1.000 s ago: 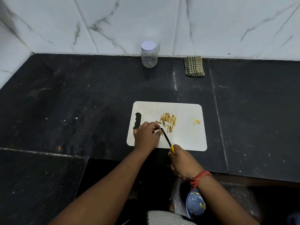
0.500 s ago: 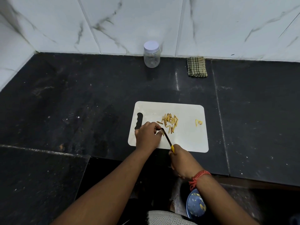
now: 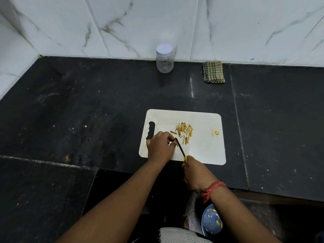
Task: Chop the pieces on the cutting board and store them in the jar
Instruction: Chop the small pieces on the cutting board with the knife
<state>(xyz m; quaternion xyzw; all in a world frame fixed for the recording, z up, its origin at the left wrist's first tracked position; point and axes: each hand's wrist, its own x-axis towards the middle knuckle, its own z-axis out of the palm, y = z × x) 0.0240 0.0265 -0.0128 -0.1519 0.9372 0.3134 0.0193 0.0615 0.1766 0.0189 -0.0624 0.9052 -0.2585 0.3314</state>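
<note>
left hand point(image 3: 160, 146) pinches piece point(image 3: 175, 142) right at knife point(image 3: 180, 148) tip; right hand point(image 3: 193, 174) grips handle, blade running near-right to far-left; cut pile point(image 3: 185, 131) just far-right.

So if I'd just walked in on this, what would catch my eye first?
Probably the white cutting board on the dark counter, with a heap of yellow strips on it. At its near edge the left hand pinches one piece against the blade of a yellow-handled knife gripped by the right hand. Further back, a clear jar with its white lid on stands by the marble wall.
</note>
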